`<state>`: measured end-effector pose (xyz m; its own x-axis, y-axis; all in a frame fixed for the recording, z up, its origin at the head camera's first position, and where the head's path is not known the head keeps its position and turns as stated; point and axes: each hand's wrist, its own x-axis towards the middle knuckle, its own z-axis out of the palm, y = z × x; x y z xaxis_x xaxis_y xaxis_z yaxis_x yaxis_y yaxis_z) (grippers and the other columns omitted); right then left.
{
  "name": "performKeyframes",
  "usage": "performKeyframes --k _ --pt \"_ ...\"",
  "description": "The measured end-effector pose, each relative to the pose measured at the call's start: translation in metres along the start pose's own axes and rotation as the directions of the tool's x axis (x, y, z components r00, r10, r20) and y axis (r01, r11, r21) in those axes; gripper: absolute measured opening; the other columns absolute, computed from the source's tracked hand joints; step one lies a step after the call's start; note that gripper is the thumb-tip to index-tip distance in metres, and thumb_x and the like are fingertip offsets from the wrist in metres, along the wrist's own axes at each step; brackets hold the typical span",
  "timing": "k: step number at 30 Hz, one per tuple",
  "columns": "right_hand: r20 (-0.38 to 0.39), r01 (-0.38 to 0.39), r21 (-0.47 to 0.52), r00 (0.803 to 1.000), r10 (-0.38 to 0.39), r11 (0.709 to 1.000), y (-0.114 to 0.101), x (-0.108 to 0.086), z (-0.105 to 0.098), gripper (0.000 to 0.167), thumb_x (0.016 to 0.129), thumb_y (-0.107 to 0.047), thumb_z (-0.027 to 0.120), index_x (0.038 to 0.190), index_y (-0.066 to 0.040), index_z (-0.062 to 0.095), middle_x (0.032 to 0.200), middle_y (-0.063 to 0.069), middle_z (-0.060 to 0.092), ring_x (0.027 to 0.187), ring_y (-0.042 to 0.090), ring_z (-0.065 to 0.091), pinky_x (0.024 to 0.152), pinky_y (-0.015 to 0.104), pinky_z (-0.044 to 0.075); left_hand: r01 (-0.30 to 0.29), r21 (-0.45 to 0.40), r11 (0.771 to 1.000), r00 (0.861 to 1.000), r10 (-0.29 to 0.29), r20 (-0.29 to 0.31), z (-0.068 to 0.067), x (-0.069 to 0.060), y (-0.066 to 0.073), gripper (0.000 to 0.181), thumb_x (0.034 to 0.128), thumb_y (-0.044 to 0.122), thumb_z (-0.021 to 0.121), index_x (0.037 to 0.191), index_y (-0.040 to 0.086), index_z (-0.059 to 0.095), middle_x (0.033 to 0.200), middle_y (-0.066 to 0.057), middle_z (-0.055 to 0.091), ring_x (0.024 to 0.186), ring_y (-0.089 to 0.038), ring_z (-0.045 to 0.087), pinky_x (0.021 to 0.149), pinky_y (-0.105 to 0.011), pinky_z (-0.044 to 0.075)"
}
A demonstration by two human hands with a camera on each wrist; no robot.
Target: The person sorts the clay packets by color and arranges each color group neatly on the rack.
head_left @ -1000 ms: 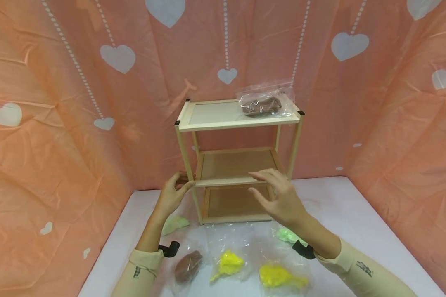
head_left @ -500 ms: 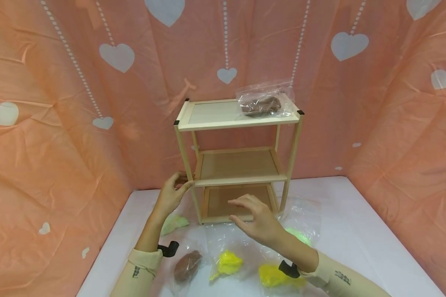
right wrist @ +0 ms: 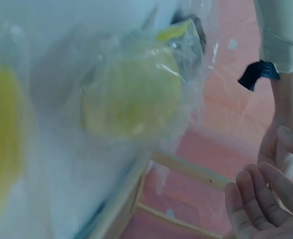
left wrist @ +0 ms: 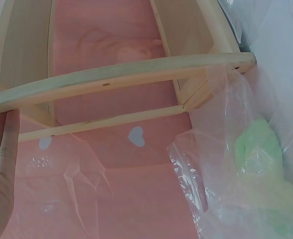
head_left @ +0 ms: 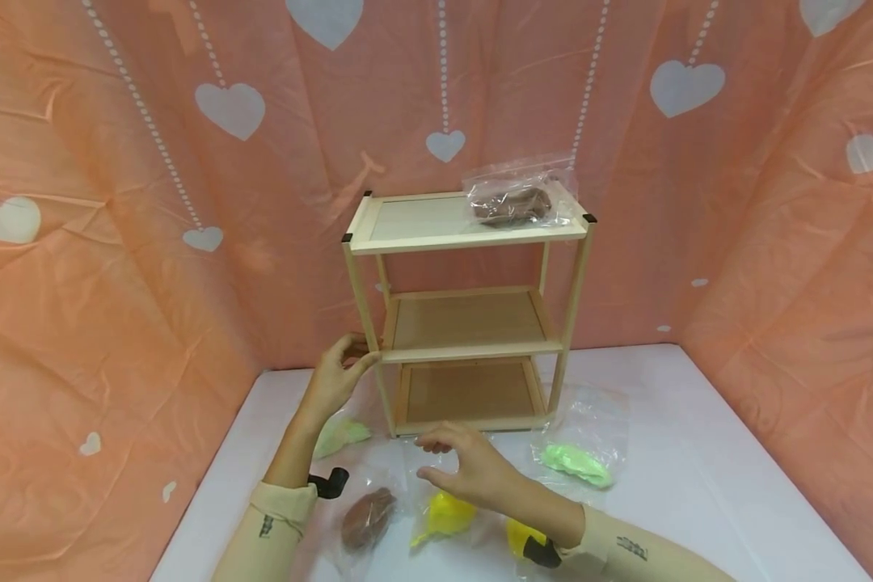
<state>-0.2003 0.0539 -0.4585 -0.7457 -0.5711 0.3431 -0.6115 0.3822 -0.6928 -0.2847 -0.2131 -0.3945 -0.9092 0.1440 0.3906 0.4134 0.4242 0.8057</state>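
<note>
The person's right hand (head_left: 473, 469) hung over the bench (head_left: 669, 453), in front of the wooden rack (head_left: 469, 352). Its grip was wide: the thumb stood well apart from the curved fingers, the gap faced the left edge of the bench, and nothing was held. The bagged yellow piece (head_left: 447, 517) lay under this hand and a little to its near side, roughly midway between the left and right edges of the bench; from the head view, the thumb partly covered it. Its long axis ran aslant, the narrow tail pointing to the left edge and nearer to the person, so that, as I judged, the gap of the hand did not quite line up with it. How high the hand was above it, I could not tell.

The right hand was clearly the nearer one. The left hand (head_left: 332, 384) was farther off, holding the left front post of the rack at the middle shelf, thumb before and fingers behind. A bagged brown piece (head_left: 367, 519) lay just beside the yellow one, towards the bench's left edge.
</note>
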Motion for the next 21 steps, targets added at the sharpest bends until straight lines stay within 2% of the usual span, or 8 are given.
performKeyframes --k 8,14,21 --pt "0.088 -0.034 0.030 0.996 0.031 0.999 0.001 0.004 0.021 0.036 0.097 -0.020 0.083 0.129 -0.007 0.073 0.120 0.004 0.073 0.108 0.018 0.068 0.099 0.037 0.059 -0.009 0.000 1.000 1.000 0.009 0.002 0.000 0.001 0.001 0.027 0.1043 0.011 0.072 0.127 -0.004 0.067 0.120 -0.022 0.072 0.115 -0.036 0.068 0.111 -0.059 0.051" --pt "0.131 0.005 0.001 0.991 -0.005 1.000 0.004 0.008 0.038 0.038 0.094 -0.014 0.084 0.128 0.000 0.072 0.120 0.012 0.073 0.108 0.016 0.067 0.098 0.030 0.058 -0.010 -0.016 1.000 1.000 0.010 -0.005 0.000 0.001 0.002 0.028 0.1043 0.010 0.072 0.128 -0.005 0.067 0.122 -0.024 0.072 0.117 -0.039 0.068 0.111 -0.059 0.051" --pt "0.135 0.064 -0.056 0.989 -0.056 0.996 0.010 0.009 0.052 0.038 0.093 -0.011 0.084 0.127 0.000 0.071 0.117 0.012 0.074 0.105 0.019 0.069 0.095 0.025 0.057 -0.009 -0.018 1.000 1.000 0.009 -0.007 0.001 0.000 0.001 0.030 0.1040 0.012 0.073 0.128 -0.004 0.068 0.120 -0.024 0.072 0.116 -0.039 0.068 0.113 -0.060 0.049"
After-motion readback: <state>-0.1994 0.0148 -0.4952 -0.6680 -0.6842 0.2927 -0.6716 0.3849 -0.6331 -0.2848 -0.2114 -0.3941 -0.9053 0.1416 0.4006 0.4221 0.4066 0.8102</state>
